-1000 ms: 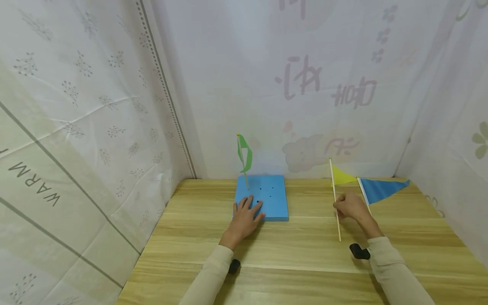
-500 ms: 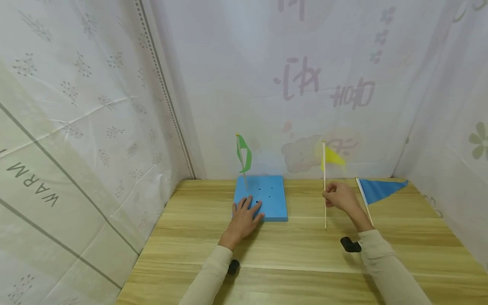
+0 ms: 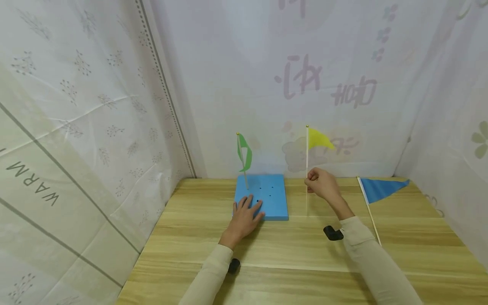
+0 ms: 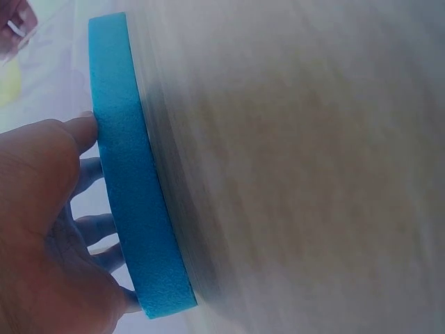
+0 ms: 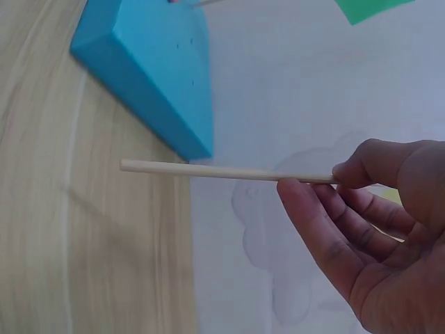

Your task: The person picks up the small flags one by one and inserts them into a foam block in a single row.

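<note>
My right hand (image 3: pixel 323 184) pinches the thin wooden stick of a yellow pennant flag (image 3: pixel 319 139) and holds it upright, to the right of a blue foam block (image 3: pixel 278 207). In the right wrist view the bare lower end of the stick (image 5: pixel 201 170) points toward the table, clear of it, with thumb and fingertips closed on it. My left hand (image 3: pixel 244 218) lies spread on the front left of the block, which has several small holes in its top. A green flag (image 3: pixel 248 157) on a stick stands in the block at its back left.
A blue pennant flag (image 3: pixel 381 189) on a stick lies on the wooden table (image 3: pixel 289 271) at the right. Printed curtains (image 3: pixel 236 84) hang behind the table and at both sides.
My right hand has lifted the yellow flag and carried it left toward the foam block, bringing its stick upright. The left hand has stayed on the block.
</note>
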Tool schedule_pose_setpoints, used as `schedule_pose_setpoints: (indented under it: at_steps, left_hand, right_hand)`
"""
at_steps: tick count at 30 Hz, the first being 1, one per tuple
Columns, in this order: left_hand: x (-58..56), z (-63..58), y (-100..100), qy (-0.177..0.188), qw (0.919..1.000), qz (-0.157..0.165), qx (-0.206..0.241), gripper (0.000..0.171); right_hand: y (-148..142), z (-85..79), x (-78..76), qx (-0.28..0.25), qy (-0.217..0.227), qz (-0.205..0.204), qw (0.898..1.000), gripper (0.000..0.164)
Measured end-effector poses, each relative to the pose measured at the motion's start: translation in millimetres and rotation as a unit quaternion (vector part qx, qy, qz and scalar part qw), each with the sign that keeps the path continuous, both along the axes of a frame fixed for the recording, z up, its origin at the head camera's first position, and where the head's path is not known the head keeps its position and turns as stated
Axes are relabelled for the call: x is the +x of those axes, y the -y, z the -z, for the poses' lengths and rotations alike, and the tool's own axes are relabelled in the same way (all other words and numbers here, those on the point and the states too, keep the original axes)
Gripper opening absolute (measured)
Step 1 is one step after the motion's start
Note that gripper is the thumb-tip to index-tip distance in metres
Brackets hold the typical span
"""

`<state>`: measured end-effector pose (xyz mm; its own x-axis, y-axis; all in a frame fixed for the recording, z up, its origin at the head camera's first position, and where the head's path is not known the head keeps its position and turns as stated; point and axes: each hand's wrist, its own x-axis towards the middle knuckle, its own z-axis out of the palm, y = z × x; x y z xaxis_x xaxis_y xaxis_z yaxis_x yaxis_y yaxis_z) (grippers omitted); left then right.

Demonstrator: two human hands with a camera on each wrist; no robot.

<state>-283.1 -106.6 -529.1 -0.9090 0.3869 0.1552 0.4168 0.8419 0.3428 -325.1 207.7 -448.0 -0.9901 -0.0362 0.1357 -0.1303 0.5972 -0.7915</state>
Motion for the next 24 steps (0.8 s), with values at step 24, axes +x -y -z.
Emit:
schedule_pose_setpoints:
  at_steps: [24]
  left_hand:
    - [-0.4, -2.2, 1, -0.001, 0.9999, 0.001, -0.014, 0.055]
  right_hand:
    - [85, -22.8, -42.7, -0.013, -0.061, -0.026, 0.998, 0.010]
